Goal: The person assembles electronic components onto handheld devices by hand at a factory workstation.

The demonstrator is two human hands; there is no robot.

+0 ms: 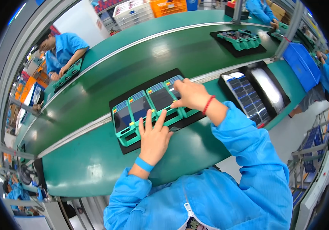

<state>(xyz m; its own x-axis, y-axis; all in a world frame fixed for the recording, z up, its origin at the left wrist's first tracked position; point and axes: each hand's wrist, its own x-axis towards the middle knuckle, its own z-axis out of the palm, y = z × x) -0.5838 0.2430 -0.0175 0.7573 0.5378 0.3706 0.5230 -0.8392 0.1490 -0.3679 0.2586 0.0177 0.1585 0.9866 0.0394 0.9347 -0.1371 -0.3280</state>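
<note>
A row of several green plastic housings (125,137) rests on a black mat (113,102) in front of me. Each frames a dark glossy panel (139,109) with a bluish strip at its far end and small coloured tabs. My left hand (155,138) lies along the near edge of the middle housings, its fingers stretched and spread, fingertips touching the frame. Over the rightmost housing, my right hand (193,95) curves with thumb and fingers at opposite sides of its dark panel (174,92), gripping it. The palm covers part of that housing.
At right stand a black tray (225,81) of dark blue-lined pieces, another black tray (281,92) with shiny film, and a blue bin (303,66). A second green assembly (241,38) lies on the far belt. A co-worker (65,50) handles a similar assembly at far left.
</note>
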